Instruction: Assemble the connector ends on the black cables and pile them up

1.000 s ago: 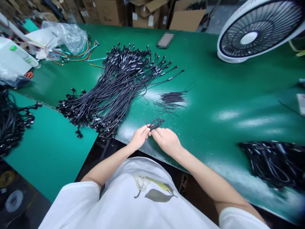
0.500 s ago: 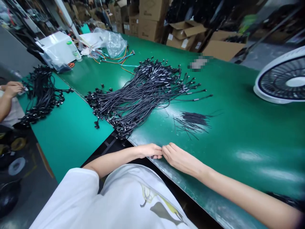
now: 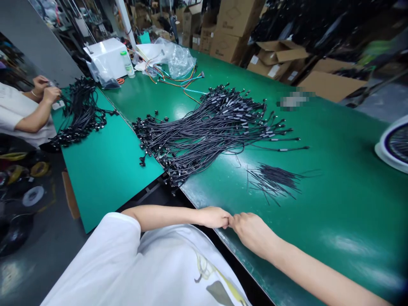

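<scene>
My left hand (image 3: 214,217) and my right hand (image 3: 251,232) meet fingertip to fingertip above the near edge of the green work table (image 3: 338,212). Anything small between the fingertips is hidden. A large tangled pile of black cables with small connectors (image 3: 207,136) lies beyond my hands. To its right rests a smaller bundle of thin black wires (image 3: 274,181). Neither hand touches either group.
To the left, a co-worker's hands (image 3: 47,87) are near black cables (image 3: 79,112) on a teal board (image 3: 105,170). Coloured wires (image 3: 180,78), a clear plastic bag (image 3: 180,59), cardboard boxes (image 3: 236,42) and a white fan (image 3: 393,144) surround the table.
The view has swung left, shifting the table contents rightward. My hands have come closer together near the table edge. The black cable loop they held a second ago no longer shows.
</scene>
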Demonstrator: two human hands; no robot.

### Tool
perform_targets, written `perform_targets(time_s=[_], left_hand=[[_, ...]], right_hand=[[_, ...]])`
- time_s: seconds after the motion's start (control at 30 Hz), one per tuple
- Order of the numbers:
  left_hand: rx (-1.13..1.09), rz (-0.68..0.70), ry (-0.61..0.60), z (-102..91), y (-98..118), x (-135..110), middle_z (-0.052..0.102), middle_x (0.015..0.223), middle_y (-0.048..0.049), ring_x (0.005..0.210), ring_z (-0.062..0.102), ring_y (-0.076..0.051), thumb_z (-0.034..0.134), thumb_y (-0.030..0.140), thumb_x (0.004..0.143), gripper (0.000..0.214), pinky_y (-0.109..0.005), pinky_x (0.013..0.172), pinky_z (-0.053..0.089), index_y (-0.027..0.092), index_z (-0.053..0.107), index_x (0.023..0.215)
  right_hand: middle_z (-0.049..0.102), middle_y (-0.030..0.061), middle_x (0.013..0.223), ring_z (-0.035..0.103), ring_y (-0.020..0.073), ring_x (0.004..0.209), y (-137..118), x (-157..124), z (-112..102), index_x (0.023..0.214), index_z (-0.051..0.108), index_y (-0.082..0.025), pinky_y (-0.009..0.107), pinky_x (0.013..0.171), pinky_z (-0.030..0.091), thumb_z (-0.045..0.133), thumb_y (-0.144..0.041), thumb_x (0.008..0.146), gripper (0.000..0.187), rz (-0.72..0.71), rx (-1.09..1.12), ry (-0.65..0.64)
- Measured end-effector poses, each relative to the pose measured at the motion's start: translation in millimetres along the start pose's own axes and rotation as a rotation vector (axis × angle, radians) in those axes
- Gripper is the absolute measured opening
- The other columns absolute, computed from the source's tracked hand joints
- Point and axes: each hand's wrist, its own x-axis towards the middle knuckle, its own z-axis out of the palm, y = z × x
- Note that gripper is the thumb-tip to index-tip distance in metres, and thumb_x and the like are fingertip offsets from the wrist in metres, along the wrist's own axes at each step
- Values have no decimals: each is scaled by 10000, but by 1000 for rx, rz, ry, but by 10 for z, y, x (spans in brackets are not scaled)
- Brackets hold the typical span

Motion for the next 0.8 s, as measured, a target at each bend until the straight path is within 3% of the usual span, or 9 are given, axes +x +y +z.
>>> perform_targets(time_s=[0.1, 0.27, 0.37, 0.47, 0.53, 0.63, 0.7, 0.8], left_hand=[[67, -11, 59, -18, -5, -3, 701, 857, -25, 816, 611, -178, 386, 194, 847, 275, -279, 729, 445, 197, 660, 820], [55, 69, 355, -4, -52, 79, 602, 1253, -117, 1159, 536, -240, 268, 256, 919, 428, -390, 1015, 386, 165, 552, 1226], [1, 141, 525, -13, -10, 163, 562, 1263, -167, 1190, 496, -260, 286, 290, 930, 486, -425, 1059, 352, 112, 450, 1351], [-157, 257, 627, -118, 81, 260, 561, 1232, -162, 1196, 472, -244, 297, 270, 933, 456, -408, 1083, 324, 107, 520, 1295], [-366, 325, 608, -227, 135, 295, 575, 1213, -136, 1191, 481, -218, 326, 205, 910, 396, -374, 1078, 331, 119, 611, 1170], [-546, 396, 487, -366, 184, 239, 600, 1152, -87, 1139, 518, -194, 417, 96, 809, 316, -339, 1047, 355, 138, 687, 968], [-414, 444, 425, -410, 190, 145, 610, 1093, -56, 1115, 513, -191, 451, 60, 757, 282, -345, 1061, 328, 162, 711, 801], [-164, 460, 331, -388, 146, 39, 618, 988, -40, 1036, 517, -188, 474, 92, 780, 280, -361, 1049, 324, 194, 719, 689]], right_hand=[[646, 33, 613, 609, 183, 535, 4, 24, 1, 729, 585, -193, 288, 507, 320, 411, -96, 885, 253, 191, 182, -49], [685, 72, 743, 634, 182, 638, -14, 249, 38, 810, 606, -173, 262, 529, 323, 381, -187, 922, 251, 613, 272, 17], [636, 58, 704, 559, 168, 600, 20, 412, 69, 736, 570, -184, 264, 519, 301, 396, -258, 907, 255, 846, 527, 205], [437, -12, 543, 369, 124, 469, 42, 526, 64, 619, 445, -209, 255, 461, 260, 442, -401, 880, 324, 1016, 1184, 566], [253, -60, 497, 203, 92, 420, 41, 557, 42, 583, 361, -220, 242, 415, 207, 506, -468, 839, 385, 979, 1694, 749], [147, -94, 506, 92, 62, 415, 55, 516, 6, 570, 337, -217, 222, 387, 155, 632, -487, 763, 445, 791, 2183, 741], [140, -100, 497, 89, 53, 408, 88, 431, -17, 568, 354, -211, 217, 383, 143, 679, -487, 732, 457, 767, 2264, 715], [188, -88, 492, 139, 58, 420, 127, 274, -77, 553, 367, -202, 221, 402, 149, 668, -506, 748, 470, 875, 2064, 810]])
